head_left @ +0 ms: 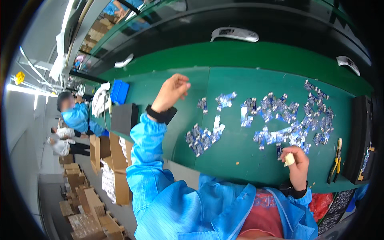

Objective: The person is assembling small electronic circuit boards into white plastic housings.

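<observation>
My left hand [173, 93] is raised over the left part of the green table, its fingers loosely bent and nothing visible in them. A black band circles that wrist. Near the front edge, my right hand [299, 163] pinches at a small blue circuit board [279, 151]; the exact grip is partly hidden. A pale yellow cover [289, 159] sits on one of its digits. Several more boards lie in a loose spread [276, 108] beyond the right hand. Another cluster of boards [199, 140] lies between my hands, with a few single boards [203, 105] behind it.
Yellow-handled pliers [336, 162] lie at the right, beside a black tray [358, 140]. A black box [123, 118] and a blue bin [119, 92] stand at the left end. White curved casings [235, 34] rest along the back. Another person in blue [78, 116] is far left, near cardboard boxes [120, 184].
</observation>
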Tool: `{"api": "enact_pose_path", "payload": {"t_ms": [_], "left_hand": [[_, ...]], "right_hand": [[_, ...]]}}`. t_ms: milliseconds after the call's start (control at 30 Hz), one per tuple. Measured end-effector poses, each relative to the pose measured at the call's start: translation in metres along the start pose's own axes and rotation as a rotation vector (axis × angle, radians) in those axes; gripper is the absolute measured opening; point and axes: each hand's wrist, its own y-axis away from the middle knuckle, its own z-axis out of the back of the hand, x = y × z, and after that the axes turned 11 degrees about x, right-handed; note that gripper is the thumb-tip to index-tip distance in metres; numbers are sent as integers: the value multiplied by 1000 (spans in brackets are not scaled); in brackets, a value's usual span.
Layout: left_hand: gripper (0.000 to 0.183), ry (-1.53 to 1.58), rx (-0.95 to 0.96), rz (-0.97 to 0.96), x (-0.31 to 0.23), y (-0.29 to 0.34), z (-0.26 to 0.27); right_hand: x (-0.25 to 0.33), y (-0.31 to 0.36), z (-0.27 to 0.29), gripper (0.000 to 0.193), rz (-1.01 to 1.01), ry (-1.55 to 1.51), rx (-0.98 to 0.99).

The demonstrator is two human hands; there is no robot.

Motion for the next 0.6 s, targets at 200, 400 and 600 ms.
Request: {"api": "enact_pose_path", "payload": {"t_ms": [200,400,600], "left_hand": [[74,-592,-156,-109,38,121,-87],[94,-592,-183,-140,47,138,-119],[97,-283,-185,-312,23,158,-132]], "right_hand": [[2,-2,-6,16,29,41,0],[21,-13,-50,25,31,258,254],[5,-52,-128,37,97,315,258]]}}
